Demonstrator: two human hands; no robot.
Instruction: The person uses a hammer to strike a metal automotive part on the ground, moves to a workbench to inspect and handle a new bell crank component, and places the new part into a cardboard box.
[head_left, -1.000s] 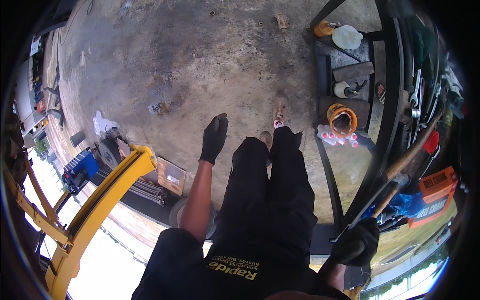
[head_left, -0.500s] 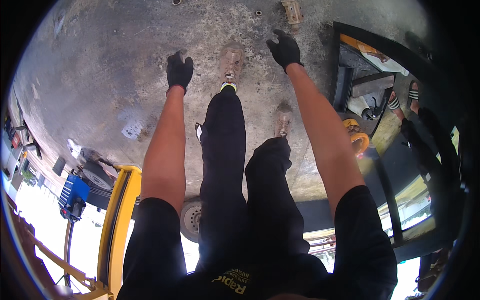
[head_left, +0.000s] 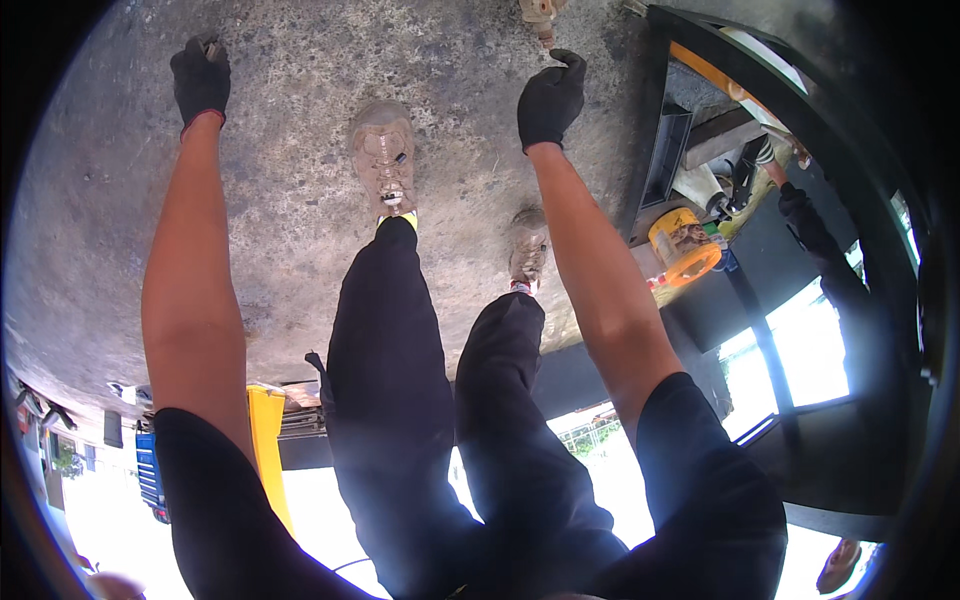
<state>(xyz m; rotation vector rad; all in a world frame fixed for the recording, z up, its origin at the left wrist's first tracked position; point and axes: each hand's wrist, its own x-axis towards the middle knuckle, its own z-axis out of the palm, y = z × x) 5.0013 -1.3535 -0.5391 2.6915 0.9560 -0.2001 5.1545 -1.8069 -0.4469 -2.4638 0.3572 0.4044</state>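
Concrete floor (head_left: 300,230), grey and stained, fills most of the head view, seen past the person's own outstretched arms and legs. Left hand (head_left: 200,80) in a black glove is at the upper left at the end of a bare, straight arm; its fingers look curled inward, and something small and pale shows at the fingertips, but whether it grips anything cannot be told. Below and well behind this hand, near the left shoulder, a yellow metal frame piece (head_left: 267,440) and a blue object (head_left: 150,475) sit at the edge of the view. Between the two hands, a little nearer the body, a dusty tan shoe (head_left: 384,157) on the left foot is planted on the floor, with a black trouser leg (head_left: 390,380) running back from it. A second shoe (head_left: 527,247) sits lower, just beside the right forearm. Right hand (head_left: 550,100), also black-gloved, is loosely closed with the fingers bent and the thumb apart; it holds nothing that can be made out. Just beyond its fingertips, at the top edge, a small tan object (head_left: 540,15) lies on the floor. To the right of this hand stands a dark metal rack (head_left: 690,60), and lower on that side a yellow-orange spool (head_left: 683,245) rests with white cylinders (head_left: 700,185) just above it.
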